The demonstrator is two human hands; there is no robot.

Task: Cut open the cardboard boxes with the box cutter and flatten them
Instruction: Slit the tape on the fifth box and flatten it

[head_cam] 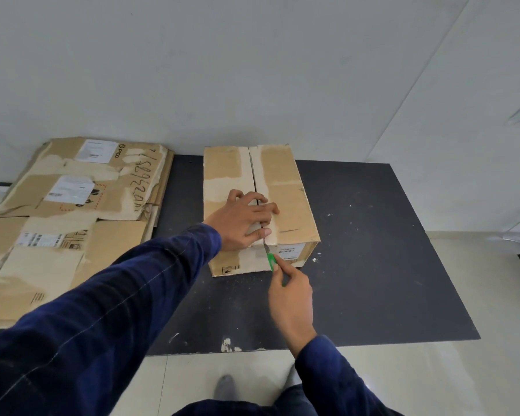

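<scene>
The box [282, 181] stands closed on a dark mat [373, 265], its far end close to the wall [252, 70] and its long axis running away from the person. The top consists of two flaps that meet at a centre seam running the full length; patches of torn paper mark both flaps. A white label is fixed to the near end face, right of the seam. The left hand [243, 219] lies palm-down on the near half of the top, fingers spread and nearly straight, spanning the seam and pressing on both flaps; it grips nothing. The right hand [291, 298] is in front of the near end face, fingers and thumb closed around the green cutter [271, 261]. The cutter points up and away from the person, its blade tip at the top edge of the near face, where the seam ends, just below the left thumb. The blade itself is too small to read in detail. Both arms wear dark blue sleeves. Left of the mat, partly overlapping its edge, lies a stack of flattened boxes [72, 205] bearing shipping labels and handwritten digits. A small white device [1, 186] sits by the wall at far left. The mat lies on pale floor tiles [433, 379]; a grey shoe [224, 385] shows at the bottom edge.
</scene>
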